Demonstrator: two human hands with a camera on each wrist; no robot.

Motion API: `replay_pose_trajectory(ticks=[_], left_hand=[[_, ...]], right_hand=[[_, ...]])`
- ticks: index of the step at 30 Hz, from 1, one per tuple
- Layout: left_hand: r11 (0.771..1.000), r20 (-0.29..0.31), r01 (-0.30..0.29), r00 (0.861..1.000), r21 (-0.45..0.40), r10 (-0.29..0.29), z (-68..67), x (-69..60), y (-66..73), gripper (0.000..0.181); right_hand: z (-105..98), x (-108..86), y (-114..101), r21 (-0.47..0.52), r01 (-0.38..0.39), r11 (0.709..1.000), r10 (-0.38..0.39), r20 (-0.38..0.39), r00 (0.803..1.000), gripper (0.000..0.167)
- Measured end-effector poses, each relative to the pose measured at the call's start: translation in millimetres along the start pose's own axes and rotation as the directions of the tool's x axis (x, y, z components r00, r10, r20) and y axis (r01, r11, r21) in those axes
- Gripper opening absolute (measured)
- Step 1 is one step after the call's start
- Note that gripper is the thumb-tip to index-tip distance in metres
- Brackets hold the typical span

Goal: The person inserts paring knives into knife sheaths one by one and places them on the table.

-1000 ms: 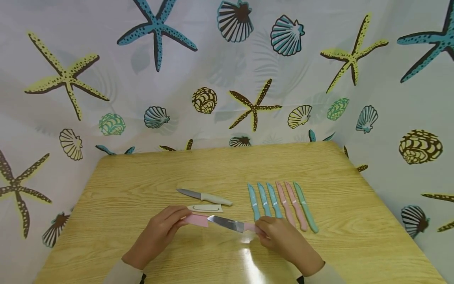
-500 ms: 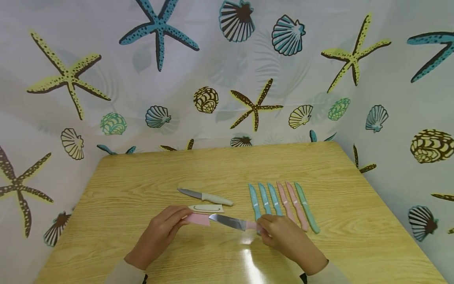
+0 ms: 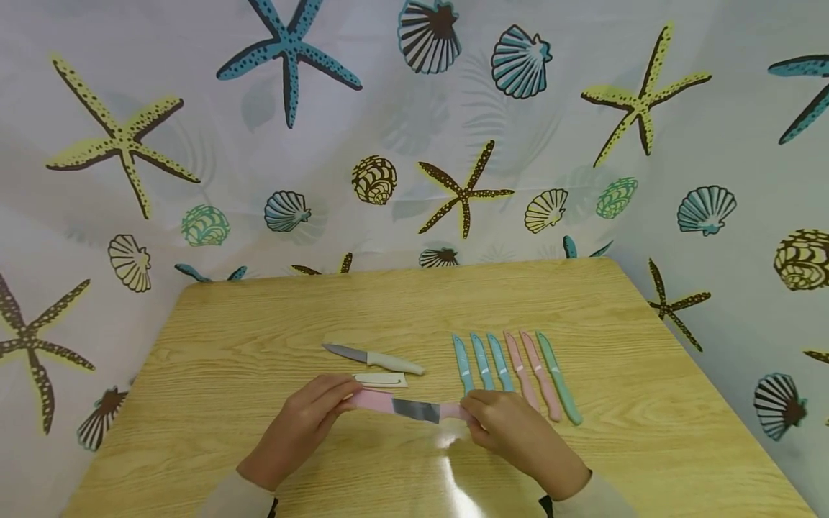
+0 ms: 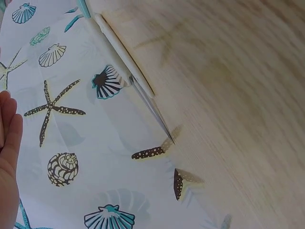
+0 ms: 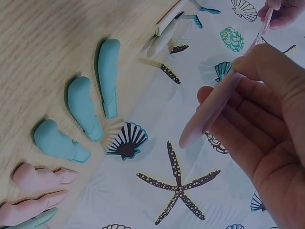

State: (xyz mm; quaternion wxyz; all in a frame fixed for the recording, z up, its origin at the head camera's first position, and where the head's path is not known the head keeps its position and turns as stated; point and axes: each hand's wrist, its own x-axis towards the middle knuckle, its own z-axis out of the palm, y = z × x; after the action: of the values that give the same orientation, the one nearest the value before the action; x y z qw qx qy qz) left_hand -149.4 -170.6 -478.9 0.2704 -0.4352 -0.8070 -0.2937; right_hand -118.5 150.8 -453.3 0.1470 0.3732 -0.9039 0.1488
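Note:
In the head view my left hand point(image 3: 304, 421) grips a pink blade sheath point(image 3: 373, 401) at its far end. My right hand point(image 3: 512, 435) holds a pink-handled knife point(image 3: 416, 411) by the handle, its blade pointing left. The blade's front part is inside the sheath; a short stretch of grey metal shows between sheath and handle. The pink handle point(image 5: 205, 117) lies between thumb and fingers in the right wrist view. Behind the left hand's fingertips lies a white sheath point(image 3: 385, 380), partly hidden. Only an edge of the left hand point(image 4: 8, 157) appears in its wrist view.
A bare knife with an off-white handle point(image 3: 395, 362) lies just beyond the white sheath. To the right, a row of sheathed knives in blue point(image 3: 481, 363), pink point(image 3: 537, 370) and green point(image 3: 558, 378) lies on the wooden table point(image 3: 259, 316). Patterned cloth point(image 3: 401, 129) stands behind.
Sheath and knife have come together: the blade tip, first just at the sheath's mouth, is now inside it. My left hand has moved slightly right, my right hand slightly left.

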Motion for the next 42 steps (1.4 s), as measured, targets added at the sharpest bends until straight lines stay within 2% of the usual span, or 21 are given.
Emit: replay_pose_trajectory(ticks=[6, 12, 20, 28, 34, 39, 42], left_hand=[[1.000, 0.023, -0.018, 1.000, 0.002, 0.018, 7.9, 3.3, 5.2, 0.027], [1.000, 0.029, 0.009, 1.000, 0.004, -0.009, 10.8, 5.8, 9.2, 0.025], [1.000, 0.018, 0.021, 1.000, -0.008, -0.021, 15.5, 0.3, 12.5, 0.025], [1.000, -0.007, 0.022, 1.000, -0.021, -0.022, 21.1, -2.7, 15.0, 0.024], [1.000, 0.006, 0.015, 1.000, -0.015, -0.014, 22.2, -2.8, 16.7, 0.024], [0.999, 0.039, 0.031, 0.999, -0.025, -0.030, 21.1, -4.1, 16.0, 0.026], [0.998, 0.083, 0.059, 0.995, -0.034, -0.056, 21.2, -5.7, 13.6, 0.036]], right_hand=[[-1, 10.1, -6, 0.003, 0.028, 1.000, -0.028, 0.034, 0.999, 0.019], [-1, 17.2, -10, -0.010, 0.032, 0.999, -0.031, 0.031, 0.999, 0.023], [6, 19.9, -16, -0.037, 0.020, 0.999, -0.019, 0.041, 0.999, 0.022], [8, 24.1, -23, -0.076, 0.013, 0.997, -0.006, 0.087, 0.996, 0.014], [13, 26.4, -23, -0.097, 0.020, 0.995, -0.012, 0.082, 0.997, 0.013], [16, 25.4, -21, -0.037, 0.006, 0.999, -0.002, 0.096, 0.995, 0.017], [16, 20.4, -17, 0.026, -0.019, 0.999, 0.016, 0.109, 0.994, 0.015]])
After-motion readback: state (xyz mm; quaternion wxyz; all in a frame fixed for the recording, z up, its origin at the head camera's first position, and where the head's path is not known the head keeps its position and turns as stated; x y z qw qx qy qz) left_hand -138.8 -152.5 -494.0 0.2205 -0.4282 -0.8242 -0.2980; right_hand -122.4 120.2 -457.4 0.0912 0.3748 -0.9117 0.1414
